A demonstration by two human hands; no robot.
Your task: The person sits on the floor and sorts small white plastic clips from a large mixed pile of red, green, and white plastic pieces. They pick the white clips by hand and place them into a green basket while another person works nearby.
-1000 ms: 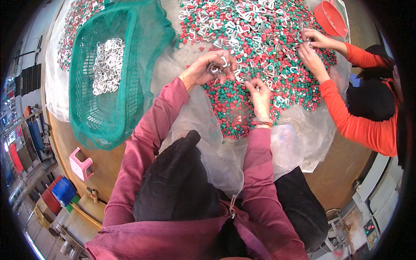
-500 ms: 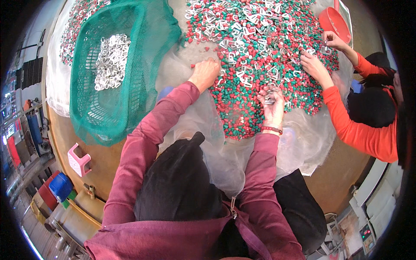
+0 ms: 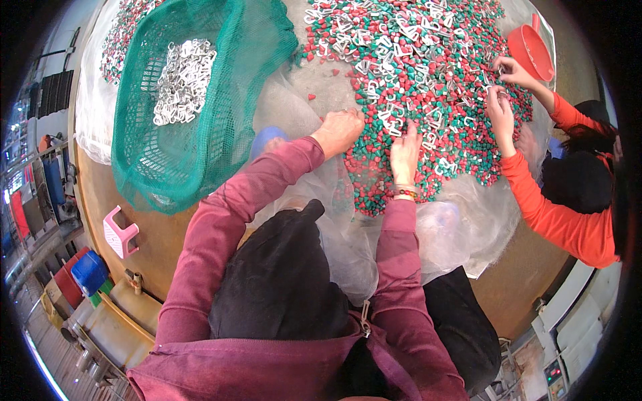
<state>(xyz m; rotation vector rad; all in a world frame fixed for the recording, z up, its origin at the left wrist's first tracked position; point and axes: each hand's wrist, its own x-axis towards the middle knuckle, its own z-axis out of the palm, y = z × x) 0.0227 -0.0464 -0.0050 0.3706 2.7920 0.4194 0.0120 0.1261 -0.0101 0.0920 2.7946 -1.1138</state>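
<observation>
A wide heap of small red and green cone-shaped pieces (image 3: 371, 180) lies in front of me, with silver hook-shaped metal pieces (image 3: 404, 47) scattered through it. My left hand (image 3: 340, 132) rests palm down at the heap's left edge, fingers curled together; anything under them is hidden. To its right, my right hand (image 3: 404, 157) reaches into the heap with its fingertips against some hook-shaped pieces. Its fingers look mostly closed, and its palm is out of sight. On my left stands a green basket (image 3: 137, 164) draped in green netting (image 3: 237, 87), holding many silver hook-shaped pieces.
At the right, a co-worker in orange sleeves (image 3: 528, 187) has both hands over the heap. A red scoop-like container (image 3: 531, 53) lies at the far right. Translucent sheeting (image 3: 348, 247) hangs over the near edge. A pink stool (image 3: 120, 234) stands at the lower left.
My right hand has turned from palm up, with silver pieces showing in it, to reaching down into the heap. My left hand stays by the heap's left edge. The whole view has shifted slightly.
</observation>
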